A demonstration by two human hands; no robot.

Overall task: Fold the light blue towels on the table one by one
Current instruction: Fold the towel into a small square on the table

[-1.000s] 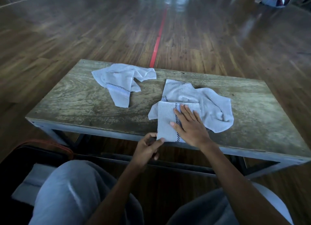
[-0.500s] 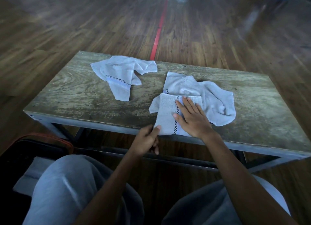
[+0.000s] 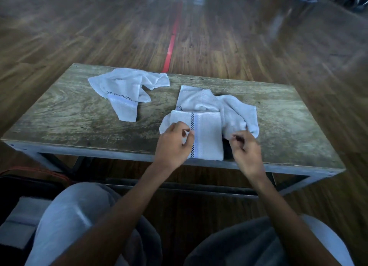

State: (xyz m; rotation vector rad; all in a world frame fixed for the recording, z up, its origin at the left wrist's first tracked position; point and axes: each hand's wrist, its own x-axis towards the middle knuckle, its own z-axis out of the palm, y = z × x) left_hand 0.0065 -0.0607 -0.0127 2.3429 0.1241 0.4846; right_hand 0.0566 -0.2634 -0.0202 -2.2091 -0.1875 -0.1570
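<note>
While the folded towel (image 3: 207, 134) runs twelve-to-six between them, the left hand (image 3: 173, 146) pinches its nine-o'clock edge; the right hand (image 3: 246, 152) curls at three, grip unclear.

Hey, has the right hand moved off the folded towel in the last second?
Yes. The right hand slid off the folded towel toward the right end of the table.

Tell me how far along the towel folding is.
Done, nearly: the folded towel sits compact at the table's front edge. In hand: left hand pinches it; right hand is curled beside it, grip unclear. Left: the middle crumpled towel partly under it, and the far-left crumpled towel.
</note>
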